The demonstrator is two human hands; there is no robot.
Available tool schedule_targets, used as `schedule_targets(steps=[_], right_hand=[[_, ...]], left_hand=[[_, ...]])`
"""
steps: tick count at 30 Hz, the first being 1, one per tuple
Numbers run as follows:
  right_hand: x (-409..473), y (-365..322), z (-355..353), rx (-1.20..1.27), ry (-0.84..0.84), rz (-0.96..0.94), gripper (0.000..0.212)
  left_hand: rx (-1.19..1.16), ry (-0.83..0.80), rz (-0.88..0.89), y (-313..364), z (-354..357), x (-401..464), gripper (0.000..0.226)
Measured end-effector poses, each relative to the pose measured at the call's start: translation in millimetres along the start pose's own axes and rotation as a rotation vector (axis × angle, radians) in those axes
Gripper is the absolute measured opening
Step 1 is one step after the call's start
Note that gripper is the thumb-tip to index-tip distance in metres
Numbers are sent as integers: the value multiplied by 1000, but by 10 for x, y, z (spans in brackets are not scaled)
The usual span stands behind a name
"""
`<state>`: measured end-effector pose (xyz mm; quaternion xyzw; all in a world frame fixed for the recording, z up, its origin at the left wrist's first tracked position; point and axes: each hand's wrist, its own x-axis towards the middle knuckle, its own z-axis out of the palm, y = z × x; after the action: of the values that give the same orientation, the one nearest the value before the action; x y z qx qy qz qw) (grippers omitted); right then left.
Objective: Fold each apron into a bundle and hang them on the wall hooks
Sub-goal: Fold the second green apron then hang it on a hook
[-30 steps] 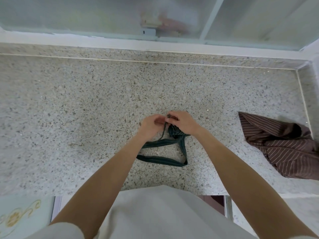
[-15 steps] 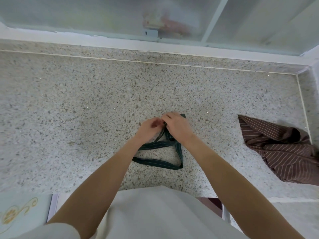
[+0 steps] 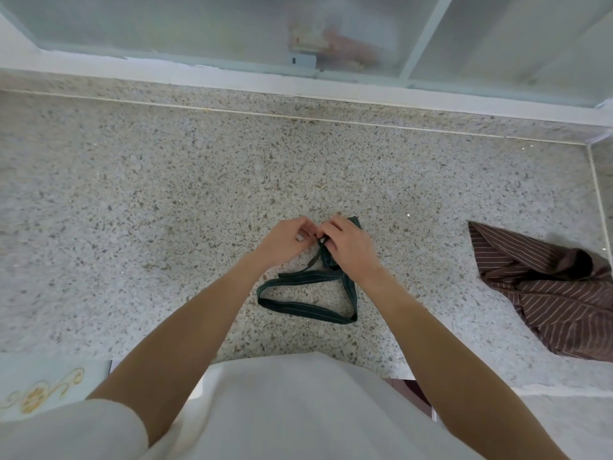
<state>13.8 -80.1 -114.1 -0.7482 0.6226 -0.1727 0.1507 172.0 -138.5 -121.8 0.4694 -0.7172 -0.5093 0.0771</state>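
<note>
Two aprons on one speckled surface (image 3: 166, 200): one green striped apron (image 3: 308, 307), bundled, with its strap looped; one brown striped apron (image 3: 547, 293), crumpled. Two hands: left hand (image 3: 285, 242), right hand (image 3: 348, 247).

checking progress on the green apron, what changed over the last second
Little changed. Both hands, left and right, keep working the ties at the top of the green apron, fingers close together. The right hand has shifted slightly, so a corner of the bundle now shows beyond it. The strap loop stays flat on the counter, and the brown apron is untouched.
</note>
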Motion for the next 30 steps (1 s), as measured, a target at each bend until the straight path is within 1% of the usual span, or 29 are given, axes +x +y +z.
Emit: schedule_targets(steps=[2,4,8,12,17,21,26,28,30], right_hand=[[-23,4,12,78,25,43,14],[-50,-3,25,146,54,122,7],[-71,-24,22,271,72,299,7],[-70,-60,-8,403,70,382,12],[-83,-91,-66,539,119,615,28],[-173,-63,-138,624,184,741,28],[-385,71,-165,675,270,822,24],[-384,104,-239,651,238,800,22],[-366,132,-347,599,128,718,21]], left_hand=[[85,58,64,31,-18,-19,9],[221,103,139,51,-25,-25,10],[458,111,192,34,-50,3,17],[634,59,193,-52,-112,-13,22],[789,-1,183,-60,-120,-31,24],[873,-23,191,-93,-98,-63,24],[879,3,141,-273,-151,-187,24],[844,-9,117,-239,-159,-182,25],[763,-30,67,-179,-169,-173,26]])
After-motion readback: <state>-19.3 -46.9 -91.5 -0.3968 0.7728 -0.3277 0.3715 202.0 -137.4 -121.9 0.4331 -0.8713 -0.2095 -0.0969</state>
